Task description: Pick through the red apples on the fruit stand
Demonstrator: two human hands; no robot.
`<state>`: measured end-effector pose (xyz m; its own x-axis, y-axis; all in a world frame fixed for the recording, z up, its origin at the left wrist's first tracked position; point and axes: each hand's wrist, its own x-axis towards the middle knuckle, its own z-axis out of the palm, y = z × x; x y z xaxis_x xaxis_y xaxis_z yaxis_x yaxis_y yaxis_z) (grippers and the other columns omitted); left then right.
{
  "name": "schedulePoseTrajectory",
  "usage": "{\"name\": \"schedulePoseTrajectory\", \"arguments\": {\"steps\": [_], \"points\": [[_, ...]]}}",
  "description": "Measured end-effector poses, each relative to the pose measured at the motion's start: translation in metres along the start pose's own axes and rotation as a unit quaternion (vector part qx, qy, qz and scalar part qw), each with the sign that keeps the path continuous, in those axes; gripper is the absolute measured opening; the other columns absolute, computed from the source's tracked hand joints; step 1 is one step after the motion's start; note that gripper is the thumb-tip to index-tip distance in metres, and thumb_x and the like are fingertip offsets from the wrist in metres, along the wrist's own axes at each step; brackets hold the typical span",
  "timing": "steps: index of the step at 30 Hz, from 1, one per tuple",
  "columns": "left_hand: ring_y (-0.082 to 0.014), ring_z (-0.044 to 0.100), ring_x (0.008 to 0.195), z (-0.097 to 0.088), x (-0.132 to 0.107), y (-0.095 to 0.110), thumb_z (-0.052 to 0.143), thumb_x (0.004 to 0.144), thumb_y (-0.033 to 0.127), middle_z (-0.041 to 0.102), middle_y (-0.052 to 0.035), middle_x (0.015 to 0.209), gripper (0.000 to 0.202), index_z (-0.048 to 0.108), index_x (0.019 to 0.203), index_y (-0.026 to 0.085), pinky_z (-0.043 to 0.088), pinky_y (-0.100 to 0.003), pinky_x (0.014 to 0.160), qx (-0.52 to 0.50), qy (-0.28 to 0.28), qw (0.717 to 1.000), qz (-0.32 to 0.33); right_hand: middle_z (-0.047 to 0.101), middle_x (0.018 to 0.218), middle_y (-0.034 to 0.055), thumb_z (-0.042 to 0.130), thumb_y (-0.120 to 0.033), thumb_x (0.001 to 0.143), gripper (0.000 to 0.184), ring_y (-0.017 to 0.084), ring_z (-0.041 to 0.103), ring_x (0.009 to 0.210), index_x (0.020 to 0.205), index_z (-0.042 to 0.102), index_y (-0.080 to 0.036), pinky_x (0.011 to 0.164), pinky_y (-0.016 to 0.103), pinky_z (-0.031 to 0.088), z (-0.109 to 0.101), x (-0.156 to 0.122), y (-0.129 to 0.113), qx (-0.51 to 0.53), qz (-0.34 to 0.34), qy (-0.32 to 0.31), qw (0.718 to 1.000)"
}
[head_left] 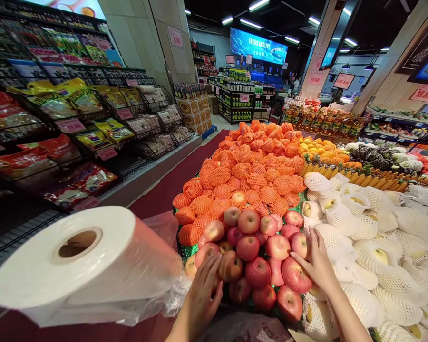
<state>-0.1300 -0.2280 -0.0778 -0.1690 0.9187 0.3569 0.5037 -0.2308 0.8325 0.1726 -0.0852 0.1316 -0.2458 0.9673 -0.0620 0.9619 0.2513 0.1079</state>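
A pile of bare red apples (258, 272) fills the near part of the display. My left hand (203, 289) lies over its left side, fingers stretched out and slightly bent, touching apples beside a brownish apple (230, 266). On the right edge of the pile, my right hand (319, 261) has thumb and fingers apart, touching the side of an apple (300, 245) above a larger red apple (296, 275). Neither hand has lifted anything. A dark, translucent plastic bag (246, 327) shows at the bottom, below the apples.
A large roll of clear plastic bags (89, 256) stands close on the left. Behind the apples is fruit in orange foam nets (249, 166); white-netted fruit (374, 247) lies right. Shelves of packaged goods (74, 123) line the left, past a dark red ledge (178, 178).
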Motion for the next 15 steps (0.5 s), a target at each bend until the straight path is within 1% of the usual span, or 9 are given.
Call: {"name": "schedulePoseTrajectory", "arguments": {"steps": [1,3,6,8,10,12,14,15], "points": [[-0.0231,0.051,0.142,0.000,-0.001,0.001,0.048,0.100,0.016,0.058,-0.0124,0.148,0.057,0.038,0.156,0.016,0.053,-0.039,0.111,-0.001,0.003,1.000,-0.001,0.024,0.164,0.0215,0.056,-0.069,0.096,0.096,0.042,0.031,0.152,0.167,0.013,-0.022,0.123,0.063,0.036,0.002,-0.003,-0.001,-0.004,0.001,0.012,1.000],[-0.0225,0.052,0.142,0.000,-0.004,0.003,0.048,0.100,0.016,0.058,-0.0122,0.147,0.057,0.040,0.156,0.016,0.053,-0.038,0.111,-0.003,0.011,1.000,0.002,0.026,0.163,0.0207,0.054,-0.072,0.096,0.093,0.042,0.033,0.151,0.166,0.016,-0.024,0.122,0.064,0.037,0.007,-0.008,0.000,-0.011,-0.007,0.015,1.000],[-0.0212,0.051,0.142,0.004,-0.010,0.010,0.049,0.100,0.016,0.058,-0.0119,0.147,0.055,0.043,0.154,0.015,0.051,-0.036,0.114,-0.008,0.028,1.000,0.003,0.028,0.162,0.0218,0.051,-0.071,0.098,0.087,0.044,0.034,0.149,0.164,0.022,-0.022,0.120,0.067,0.038,0.014,-0.013,0.007,-0.027,-0.016,0.010,0.999],[-0.0202,0.052,0.141,0.007,-0.013,0.014,0.049,0.100,0.016,0.060,-0.0122,0.145,0.052,0.046,0.152,0.014,0.049,-0.034,0.116,-0.018,0.041,0.999,0.000,0.029,0.162,0.0210,0.046,-0.064,0.103,0.077,0.042,0.035,0.149,0.164,0.023,-0.023,0.119,0.066,0.040,0.017,-0.015,0.012,-0.025,-0.015,0.024,0.999],[-0.0201,0.054,0.140,0.011,-0.016,0.017,0.049,0.100,0.015,0.062,-0.0129,0.143,0.050,0.048,0.149,0.013,0.050,-0.034,0.115,-0.026,0.044,0.999,0.000,0.037,0.158,0.0183,0.043,-0.056,0.107,0.066,0.039,0.041,0.145,0.163,0.025,-0.026,0.117,0.066,0.043,0.016,-0.015,0.015,-0.020,-0.032,0.044,0.998],[-0.0210,0.057,0.137,0.014,-0.020,0.016,0.051,0.099,0.016,0.064,-0.0135,0.141,0.049,0.049,0.148,0.014,0.054,-0.034,0.112,-0.028,0.036,0.999,0.005,0.045,0.152,0.0154,0.043,-0.049,0.108,0.057,0.037,0.046,0.138,0.160,0.032,-0.029,0.113,0.065,0.047,0.014,-0.013,0.016,-0.038,-0.063,0.059,0.996],[-0.0209,0.061,0.133,0.017,-0.026,0.011,0.053,0.098,0.014,0.066,-0.0126,0.139,0.052,0.049,0.150,0.018,0.058,-0.034,0.108,-0.039,0.027,0.999,0.016,0.047,0.150,0.0141,0.044,-0.044,0.108,0.052,0.037,0.045,0.137,0.157,0.040,-0.028,0.111,0.064,0.049,0.011,-0.011,0.016,-0.072,-0.090,0.056,0.992],[-0.0200,0.064,0.130,0.017,-0.030,0.008,0.053,0.098,0.012,0.068,-0.0109,0.137,0.056,0.047,0.153,0.022,0.060,-0.033,0.106,-0.053,0.015,0.998,0.030,0.047,0.150,0.0139,0.044,-0.042,0.108,0.050,0.037,0.044,0.137,0.156,0.044,-0.027,0.111,0.063,0.049,0.010,-0.010,0.016,-0.088,-0.093,0.048,0.991]]}}
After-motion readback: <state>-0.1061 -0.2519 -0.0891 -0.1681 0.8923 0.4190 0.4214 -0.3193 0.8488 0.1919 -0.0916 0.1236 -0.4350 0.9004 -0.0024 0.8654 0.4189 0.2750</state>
